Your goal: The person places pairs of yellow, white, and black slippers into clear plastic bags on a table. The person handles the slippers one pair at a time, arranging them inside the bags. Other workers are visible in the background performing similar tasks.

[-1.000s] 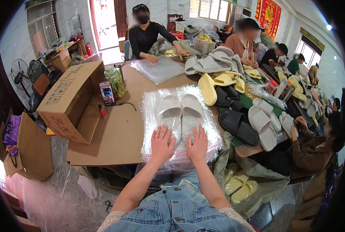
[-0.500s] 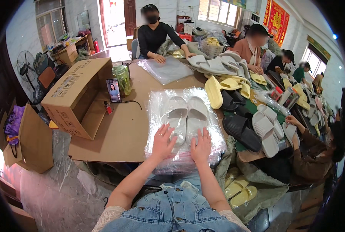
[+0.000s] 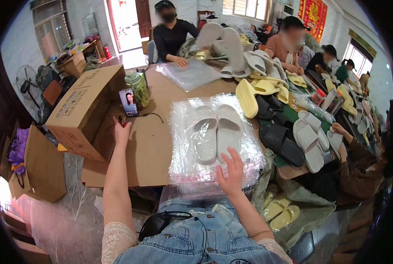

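Right hand: open, flat on bag stack, pinning slippers.
Left hand: reaching by phone; grip unclear.

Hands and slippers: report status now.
Left hand open, at red thing by phone. Right hand flat on bag stack, near grey slippers. Box left of it.
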The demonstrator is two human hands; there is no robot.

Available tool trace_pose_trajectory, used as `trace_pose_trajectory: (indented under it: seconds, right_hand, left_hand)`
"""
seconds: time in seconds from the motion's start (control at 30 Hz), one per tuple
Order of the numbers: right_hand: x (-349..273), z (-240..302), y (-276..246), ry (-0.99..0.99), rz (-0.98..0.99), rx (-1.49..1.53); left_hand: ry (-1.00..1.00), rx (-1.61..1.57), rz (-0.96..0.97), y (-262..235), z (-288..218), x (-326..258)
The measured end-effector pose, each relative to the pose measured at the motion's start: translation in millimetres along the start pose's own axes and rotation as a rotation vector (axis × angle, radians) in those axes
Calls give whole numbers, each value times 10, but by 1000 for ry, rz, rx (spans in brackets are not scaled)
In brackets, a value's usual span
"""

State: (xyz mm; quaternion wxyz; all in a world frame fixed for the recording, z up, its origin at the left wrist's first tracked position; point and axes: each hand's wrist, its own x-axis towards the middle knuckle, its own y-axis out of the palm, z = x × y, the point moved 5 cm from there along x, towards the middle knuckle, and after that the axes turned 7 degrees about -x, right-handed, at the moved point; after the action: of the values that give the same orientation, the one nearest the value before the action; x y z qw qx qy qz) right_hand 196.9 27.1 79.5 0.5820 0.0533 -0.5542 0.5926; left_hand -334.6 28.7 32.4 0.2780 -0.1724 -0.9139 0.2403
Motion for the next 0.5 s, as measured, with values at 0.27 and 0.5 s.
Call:
trace_pose_trajectory:
  seconds: [0.27, 0.5]
  right_hand:
    - [-66, 74, -373, -37, -114, 205]
    - [211, 343, -464, 222, 96, 709]
  left_hand:
    - [129, -254, 15, -163, -393, -163]
    - [222, -931, 711, -571, -2670, -1793]
